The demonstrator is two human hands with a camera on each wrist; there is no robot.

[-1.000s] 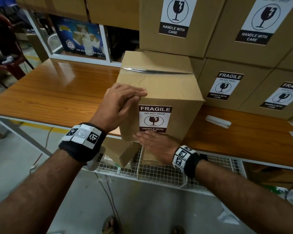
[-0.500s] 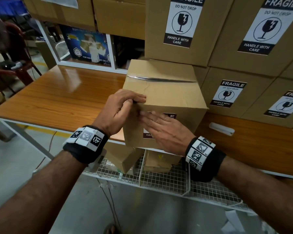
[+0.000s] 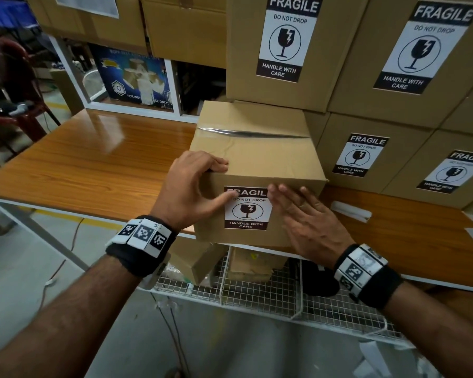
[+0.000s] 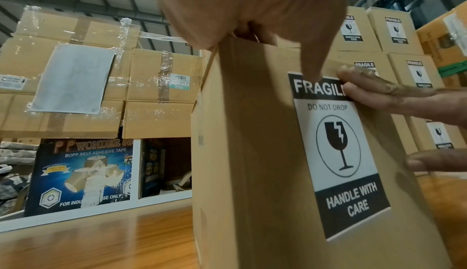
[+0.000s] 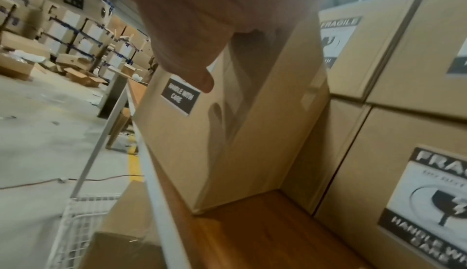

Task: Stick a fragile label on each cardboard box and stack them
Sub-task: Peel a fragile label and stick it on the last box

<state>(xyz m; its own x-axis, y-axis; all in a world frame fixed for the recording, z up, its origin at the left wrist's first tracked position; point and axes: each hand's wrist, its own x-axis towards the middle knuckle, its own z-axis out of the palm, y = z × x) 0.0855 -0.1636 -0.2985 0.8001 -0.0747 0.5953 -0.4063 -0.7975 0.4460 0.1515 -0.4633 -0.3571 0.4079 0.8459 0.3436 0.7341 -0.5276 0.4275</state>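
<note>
Standing behind everything, a wall of stacked cardboard boxes (image 3: 372,61) fills the back and right of the counter (image 3: 88,165), each one wearing a tall black-and-white fragile sticker. The counter is glossy orange-brown wood with a white edge, and a white wire basket (image 3: 260,290) hangs below its front. Nearest you, at the counter's front edge, sits the cardboard box (image 3: 257,159) you are working on: matte brown, sharp-cornered, slightly creased on top, sealed with a shiny strip of clear tape. Your left hand (image 3: 191,186) curls over its top front edge, thumb pressing the upper left corner of the fragile label (image 3: 247,210). Half a second ago your right hand (image 3: 309,222) lay across the label and hid most of it; now it has slid to the right, fingers straight and close together, flat against the box face with the fingertips on the label's upper right corner. The label lies flat and fully readable, smooth paper on rough board, so the sticking looks nearly done and stacking this box is likely next. A small white scrap (image 3: 351,211), probably peeled backing, lies on the counter to the right.
</note>
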